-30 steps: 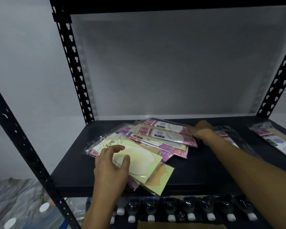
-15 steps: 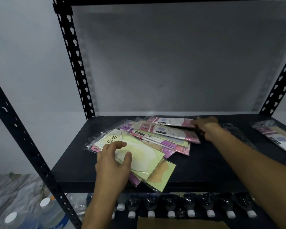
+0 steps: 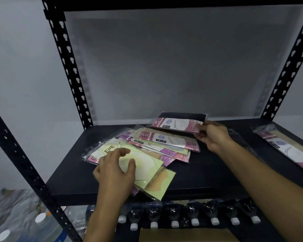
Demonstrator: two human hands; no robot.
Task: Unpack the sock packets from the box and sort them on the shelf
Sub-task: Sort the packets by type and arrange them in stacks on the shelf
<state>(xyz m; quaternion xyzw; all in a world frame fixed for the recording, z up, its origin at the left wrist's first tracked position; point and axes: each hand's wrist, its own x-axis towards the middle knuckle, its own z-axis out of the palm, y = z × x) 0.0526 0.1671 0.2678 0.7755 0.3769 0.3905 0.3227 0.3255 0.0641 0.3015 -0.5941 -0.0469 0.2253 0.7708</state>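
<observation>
Pinches one pink packet (image 3: 177, 124) in the right hand (image 3: 212, 137), just above the pile (image 3: 166, 145). Rests the left hand (image 3: 115, 170), fingers loosely spread, on the upper of two green packets (image 3: 147, 165) on the shelf (image 3: 208, 173).

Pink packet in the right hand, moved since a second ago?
Yes: up. The right hand lifted the pink packet off the pile; it now crosses the back edge of the shelf.

Dim, cool light overall; the black shelf (image 3: 208, 173) reads nearly featureless. Faint glare on the plastic film of the sock packets (image 3: 164, 142) lying on it. Wide-angle distortion bows the uprights (image 3: 68, 67) above the shelf.
</observation>
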